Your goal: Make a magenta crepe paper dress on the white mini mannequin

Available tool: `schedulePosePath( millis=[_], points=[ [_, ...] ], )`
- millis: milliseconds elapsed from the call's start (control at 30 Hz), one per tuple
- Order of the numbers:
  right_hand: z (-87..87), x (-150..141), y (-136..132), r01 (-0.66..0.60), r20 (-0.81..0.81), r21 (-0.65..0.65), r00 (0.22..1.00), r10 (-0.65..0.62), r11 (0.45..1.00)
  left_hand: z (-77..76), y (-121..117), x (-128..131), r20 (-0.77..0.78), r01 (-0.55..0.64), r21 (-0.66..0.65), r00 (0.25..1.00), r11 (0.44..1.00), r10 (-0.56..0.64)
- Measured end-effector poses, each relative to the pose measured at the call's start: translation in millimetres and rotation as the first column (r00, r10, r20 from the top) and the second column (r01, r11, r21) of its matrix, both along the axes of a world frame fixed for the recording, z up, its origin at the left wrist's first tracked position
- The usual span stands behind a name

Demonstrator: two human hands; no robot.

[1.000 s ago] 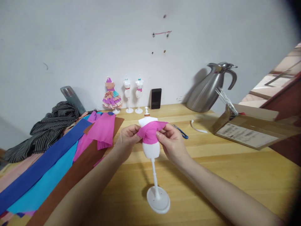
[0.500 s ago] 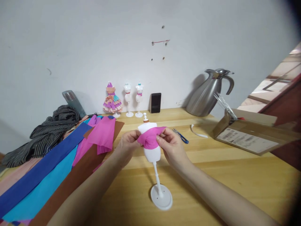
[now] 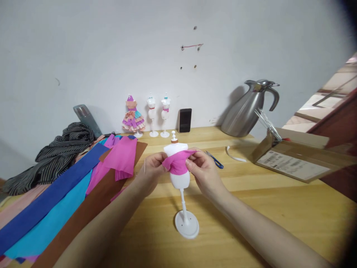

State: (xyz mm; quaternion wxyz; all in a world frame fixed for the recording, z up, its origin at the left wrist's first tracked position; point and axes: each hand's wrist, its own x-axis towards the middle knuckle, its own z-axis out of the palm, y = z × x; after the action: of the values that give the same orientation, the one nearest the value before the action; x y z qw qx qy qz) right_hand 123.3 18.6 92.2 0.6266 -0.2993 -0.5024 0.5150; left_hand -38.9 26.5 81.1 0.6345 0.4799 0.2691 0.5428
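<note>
Before a pale wall point(image 3: 111, 48), your two bare forearms reach forward over a wooden desk point(image 3: 251, 212), angling inward from the lower corners until your hands face each other at the center. Your left forearm passes in front of part of a brown strip point(image 3: 92, 201), which lies beside turquoise point(image 3: 58, 216) and blue point(image 3: 50, 197) lengths of cloth. At right, a cardboard box point(image 3: 292, 162) sits near a steel pitcher point(image 3: 245, 109) by the wall; a black striped cloth point(image 3: 64, 152) is heaped at far left, against a leaning flask point(image 3: 88, 122).

Between your hands is a white dress form point(image 3: 180, 181), slightly tilted; whether its base touches the desk, you cannot tell from this angle. Your left hand point(image 3: 153, 168) is closed on one end of the magenta cloth point(image 3: 178, 163) across its chest, while your right hand point(image 3: 205, 168) pinches the other end, thumb in front. Behind it, along the wall, stand a ruffled doll dress on a stand point(image 3: 133, 118), two small white forms point(image 3: 165, 113) and an upright phone point(image 3: 185, 120). Blue-handled scissors point(image 3: 217, 162) lie just beyond your right hand, with a curled white strip point(image 3: 235, 158) farther right.
</note>
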Motion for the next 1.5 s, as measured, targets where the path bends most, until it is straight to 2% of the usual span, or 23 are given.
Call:
schedulePosePath(
  millis=[167,233,667,1133,1333,1500],
  points=[
    [2.2,0.0,0.1,0.137,0.056,0.014,0.989,-0.138,0.990,9.7,-7.1,4.3,0.033,-0.007,-0.034,0.999,0.999,0.008],
    [1.4,-0.6,0.6,0.155,0.066,0.028,0.985,-0.157,0.988,10.5,-8.4,6.3,0.036,-0.007,-0.052,0.999,0.999,0.009],
    [-0.1,-1.3,-1.6,0.137,0.054,0.011,0.989,-0.137,0.991,17.9,-15.4,11.8,0.070,0.024,-0.143,0.997,0.989,-0.015],
    [-0.8,10.8,11.7,-0.028,0.086,0.012,0.996,0.027,1.000,8.0,-13.6,14.2,0.077,0.114,-0.172,0.992,0.978,-0.102],
    [-4.5,15.5,14.2,-0.015,0.129,0.013,0.991,0.013,1.000,-4.5,-12.3,16.2,0.049,0.134,-0.129,0.990,0.983,-0.129],
    [-1.4,16.6,13.2,-0.038,0.183,-0.014,0.982,0.040,0.999,-2.0,-16.3,18.5,0.052,0.163,-0.112,0.986,0.980,-0.158]
  ],
)
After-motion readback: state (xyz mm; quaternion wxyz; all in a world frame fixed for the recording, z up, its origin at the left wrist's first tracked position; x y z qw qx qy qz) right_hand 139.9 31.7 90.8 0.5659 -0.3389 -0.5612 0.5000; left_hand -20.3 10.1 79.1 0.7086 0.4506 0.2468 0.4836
